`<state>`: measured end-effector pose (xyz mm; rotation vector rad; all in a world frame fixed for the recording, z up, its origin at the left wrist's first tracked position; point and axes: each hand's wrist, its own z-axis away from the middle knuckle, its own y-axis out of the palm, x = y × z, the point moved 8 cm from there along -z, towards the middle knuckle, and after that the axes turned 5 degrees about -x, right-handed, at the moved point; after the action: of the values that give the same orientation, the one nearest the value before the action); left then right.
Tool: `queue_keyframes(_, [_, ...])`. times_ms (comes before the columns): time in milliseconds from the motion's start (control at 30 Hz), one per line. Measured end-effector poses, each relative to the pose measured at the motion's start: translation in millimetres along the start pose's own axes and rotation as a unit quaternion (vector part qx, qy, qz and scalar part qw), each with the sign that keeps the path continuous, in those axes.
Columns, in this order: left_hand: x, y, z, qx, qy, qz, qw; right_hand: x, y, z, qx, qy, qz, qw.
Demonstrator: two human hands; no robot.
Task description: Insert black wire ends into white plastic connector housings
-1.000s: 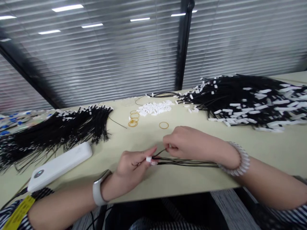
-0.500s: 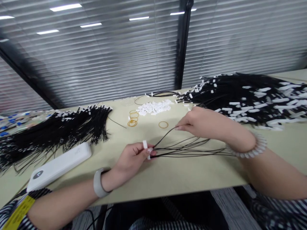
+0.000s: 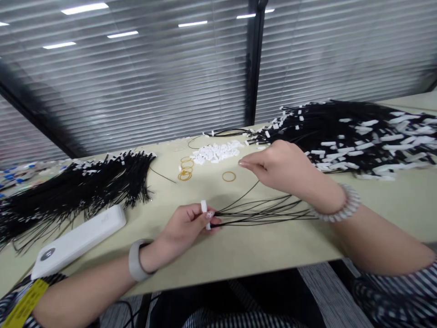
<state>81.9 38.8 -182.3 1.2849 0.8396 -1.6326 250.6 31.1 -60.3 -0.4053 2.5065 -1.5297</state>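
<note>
My left hand (image 3: pixel 191 223) is closed on a bundle of thin black wires (image 3: pixel 259 212) and a small white connector strip (image 3: pixel 204 207), which sticks up between thumb and fingers. The wires fan out to the right across the table, passing under my right forearm. My right hand (image 3: pixel 283 166) hovers above them with thumb and fingers drawn together, fingertips pointing left at the white pieces; whether something small is between them is hidden. One wire rises from the bundle and its end goes out of sight beneath this hand. A yellow rubber band (image 3: pixel 229 176) lies below the fingertips.
A pile of small white connectors (image 3: pixel 215 152) lies at the back middle, with several yellow rubber bands (image 3: pixel 185 169) beside it. Black wire heaps lie left (image 3: pixel 85 187) and right (image 3: pixel 348 132). A white power bank (image 3: pixel 82 234) sits near my left forearm. Blinds stand behind the table.
My right hand has moved left and up, towards the white connectors, and its fingertips no longer pinch the raised wire. My left hand keeps its hold; the whole view has shifted slightly.
</note>
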Motion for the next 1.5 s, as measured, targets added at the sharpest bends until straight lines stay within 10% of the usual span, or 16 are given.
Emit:
queue_keyframes(233, [-1.0, -2.4, -0.3, 0.006, 0.01, 0.028, 1.0, 20.1, 34.3, 8.9, 0.19, -0.083, -0.178, 0.962])
queue_keyframes(533, [-1.1, -0.3, 2.0, 0.007, -0.001, 0.008, 1.0, 28.5, 38.1, 10.1, 0.188, -0.092, -0.207, 0.956])
queue_keyframes(933, [2.9, 0.1, 0.4, 0.03, -0.003, 0.02, 0.999, 39.1, 13.4, 2.3, -0.016, -0.077, -0.253, 0.964])
queue_keyframes(1133, [4.1, -0.1, 0.4, 0.026, -0.007, 0.013, 1.0, -9.4, 8.2, 3.1, -0.232, 0.159, -0.611, 0.74])
queue_keyframes(1200, [3.8, 0.4, 0.5, 0.028, -0.007, 0.018, 0.999, -24.8, 3.3, 6.1, -0.269, 0.194, -0.624, 0.708])
queue_keyframes(1500, [3.2, 1.7, 2.7, 0.053, -0.001, 0.008, 0.999, -52.9, -13.6, 2.7, -0.287, 0.204, -0.525, 0.775])
